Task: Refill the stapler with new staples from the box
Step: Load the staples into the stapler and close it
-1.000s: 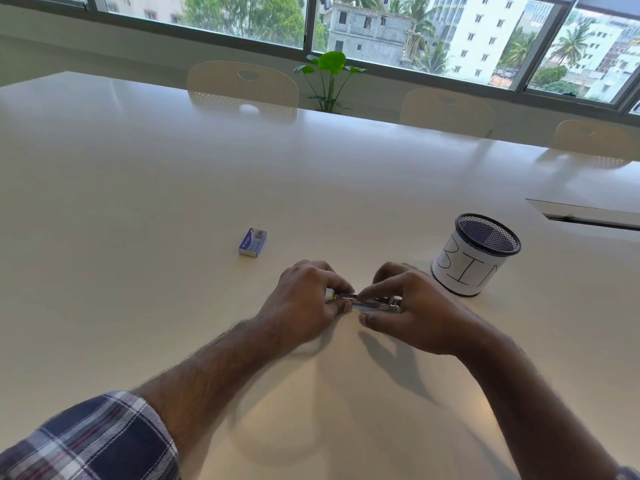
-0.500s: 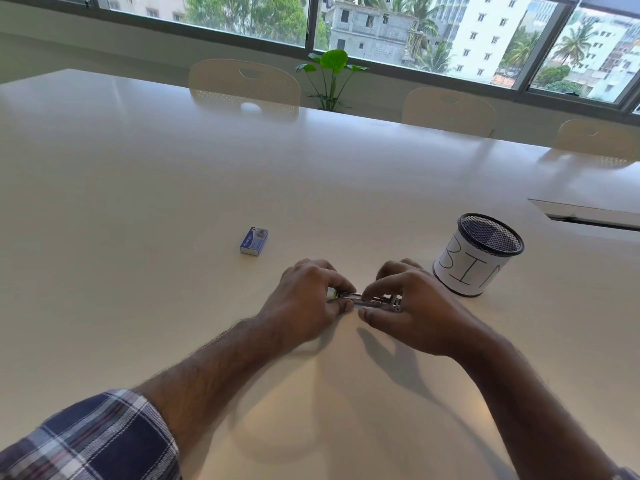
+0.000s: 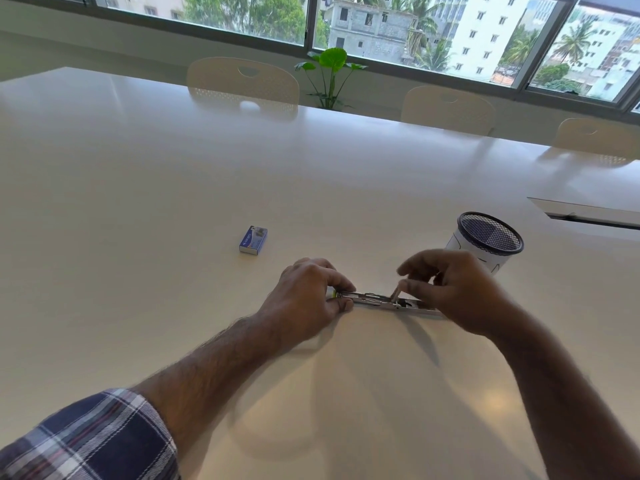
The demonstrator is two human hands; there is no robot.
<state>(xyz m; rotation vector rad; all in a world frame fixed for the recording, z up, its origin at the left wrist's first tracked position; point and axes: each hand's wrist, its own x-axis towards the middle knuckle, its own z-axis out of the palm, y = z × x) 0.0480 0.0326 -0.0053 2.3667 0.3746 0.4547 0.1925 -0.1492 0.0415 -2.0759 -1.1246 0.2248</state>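
Stapler [image 3: 377, 301] lies opened flat on white table [image 3: 138, 202], low centre. Left hand [image 3: 308, 296] pinches its left end, fingers closed on it; right hand [image 3: 453, 289] grips right end, fingers curled over the metal rail. Staple box [image 3: 253, 240] shut, well apart at 10 o'clock. Mesh cup [image 3: 488, 237] at 2 o'clock, just behind right hand.

1. The broad white tabletop [image 3: 138, 202] lies bare to the left of and beyond both hands, giving open passage.
2. One small blue cardboard staple box [image 3: 253, 240] lies flat in that zone, apart from the left hand [image 3: 308, 292].
3. The black wire-mesh cup with a white paper wrap [image 3: 485, 242] stands just behind the right hand [image 3: 453, 289], limiting clearance there.
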